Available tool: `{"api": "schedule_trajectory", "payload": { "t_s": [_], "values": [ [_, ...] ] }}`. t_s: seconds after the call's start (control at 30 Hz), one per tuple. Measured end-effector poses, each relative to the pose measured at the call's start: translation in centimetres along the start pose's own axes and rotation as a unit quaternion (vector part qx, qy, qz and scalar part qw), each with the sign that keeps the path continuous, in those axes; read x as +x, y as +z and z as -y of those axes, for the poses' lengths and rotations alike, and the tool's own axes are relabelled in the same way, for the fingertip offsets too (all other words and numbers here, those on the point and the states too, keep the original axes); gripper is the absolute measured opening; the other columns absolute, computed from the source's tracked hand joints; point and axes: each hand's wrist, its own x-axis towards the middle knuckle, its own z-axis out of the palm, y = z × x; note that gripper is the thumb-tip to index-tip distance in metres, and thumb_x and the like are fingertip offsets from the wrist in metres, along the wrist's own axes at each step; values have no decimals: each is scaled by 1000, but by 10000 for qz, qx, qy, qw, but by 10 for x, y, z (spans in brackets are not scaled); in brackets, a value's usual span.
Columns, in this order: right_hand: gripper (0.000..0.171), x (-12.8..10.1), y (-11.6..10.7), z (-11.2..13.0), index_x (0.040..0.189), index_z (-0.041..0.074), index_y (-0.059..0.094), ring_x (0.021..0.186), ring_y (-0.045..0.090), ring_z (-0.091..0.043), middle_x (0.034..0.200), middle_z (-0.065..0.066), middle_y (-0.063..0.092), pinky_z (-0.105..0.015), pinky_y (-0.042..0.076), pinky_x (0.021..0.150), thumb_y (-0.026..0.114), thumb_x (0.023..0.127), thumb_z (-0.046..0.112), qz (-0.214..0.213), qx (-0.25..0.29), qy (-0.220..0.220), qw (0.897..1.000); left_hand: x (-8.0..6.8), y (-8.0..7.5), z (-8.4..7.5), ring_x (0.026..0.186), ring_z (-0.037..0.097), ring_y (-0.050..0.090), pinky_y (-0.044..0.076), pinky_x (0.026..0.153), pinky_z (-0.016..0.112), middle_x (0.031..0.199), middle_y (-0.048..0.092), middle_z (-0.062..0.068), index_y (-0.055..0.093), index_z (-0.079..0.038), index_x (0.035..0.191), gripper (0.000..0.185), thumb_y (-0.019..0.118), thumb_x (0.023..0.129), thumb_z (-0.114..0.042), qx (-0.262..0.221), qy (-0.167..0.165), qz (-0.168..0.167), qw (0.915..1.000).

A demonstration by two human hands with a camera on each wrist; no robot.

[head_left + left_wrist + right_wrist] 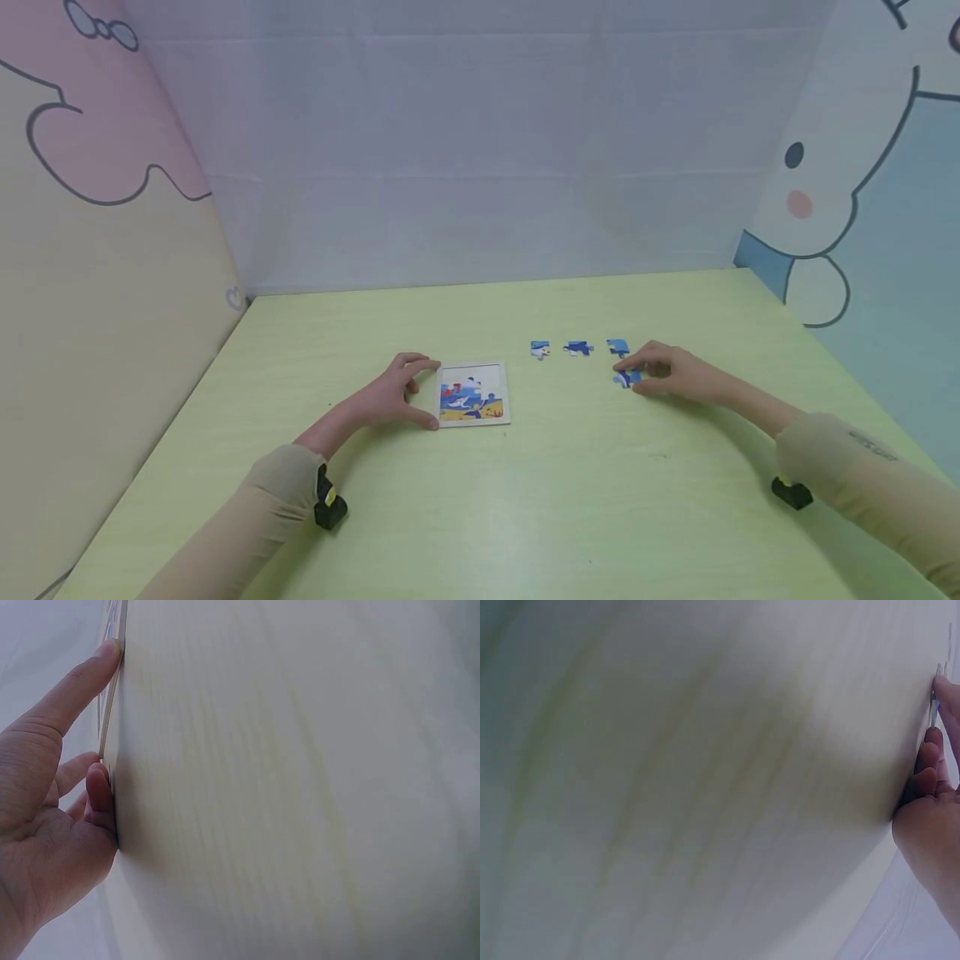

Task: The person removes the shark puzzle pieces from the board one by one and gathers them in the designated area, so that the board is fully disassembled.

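Note:
A square puzzle tray (507, 407) with a pale wooden rim lies left of the table's middle, partly filled with pieces of a sea picture. My left hand (392, 393) holds the tray's left side, index finger at the far corner and thumb at the near one. In the left wrist view, the thumb (82, 686) presses against the tray's thin edge. On the right, my right hand (678, 375) pinches a blue and white puzzle piece (624, 379) between thumb and index finger, low at the tabletop. The right wrist view shows these fingers (928, 754) at its edge.
Behind the tray and to its right, three loose pieces lie in a row: a blue and white one (539, 349), a dark blue one (578, 348) and a blue one (618, 347) close to my right fingertips. A pale curtain (480, 150) hangs behind the table (480, 517).

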Motion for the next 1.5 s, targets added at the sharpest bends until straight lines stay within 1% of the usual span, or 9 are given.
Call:
{"api": "schedule_trajectory", "payload": {
  "t_s": [0.2, 0.6, 0.73, 0.93, 1.17, 1.5],
  "values": [
    [35, 0, 0, 1, 126, 20, 68, 87, 43, -11, 109, -2, 59, -23, 38, 73, 71, 92, 25, -14, 14, 44, 10000, 0, 0, 1, 104, 21, 46, 41, 82, 31, 156, 23, 11, 39, -17, 151, 97, 89, 71, -37, -3, 0, -15, 10000],
    [36, 0, 0, 6, 127, 18, 68, 89, 43, -12, 110, -3, 59, -23, 38, 75, 71, 92, 24, -12, -25, 34, 10000, -2, -1, -1, 105, 22, 47, 41, 83, 31, 156, 23, 12, 38, -15, 152, 96, 88, 72, -36, 8, 40, -17, 10000],
    [35, 1, 0, 3, 127, 19, 68, 89, 43, -13, 109, -3, 59, -23, 38, 74, 70, 92, 25, 1, 22, 40, 10000, -2, -1, 0, 105, 22, 47, 41, 84, 31, 156, 23, 12, 38, -16, 152, 97, 89, 72, -36, -10, 36, -18, 10000],
    [36, 1, 1, 1, 127, 19, 67, 87, 41, -12, 106, -3, 57, -23, 37, 72, 70, 92, 24, -7, 113, -52, 9999, -2, -1, -2, 106, 22, 47, 41, 84, 31, 156, 22, 12, 38, -15, 152, 97, 89, 72, -35, -46, 33, -24, 10000],
    [35, 1, 3, -1, 127, 18, 67, 86, 41, -12, 107, -3, 57, -23, 38, 72, 70, 92, 22, -53, 136, -216, 9997, -2, -1, -2, 106, 22, 47, 41, 84, 31, 157, 23, 12, 38, -15, 152, 96, 88, 72, -35, -33, -7, -17, 10000],
    [36, -1, 4, -4, 127, 16, 67, 83, 42, -10, 105, -3, 57, -24, 39, 70, 70, 92, 24, -119, 70, -258, 9996, -2, 0, -3, 106, 22, 47, 41, 83, 31, 157, 22, 13, 39, -16, 152, 96, 88, 72, -36, -19, -58, -15, 10000]
  ]
}}
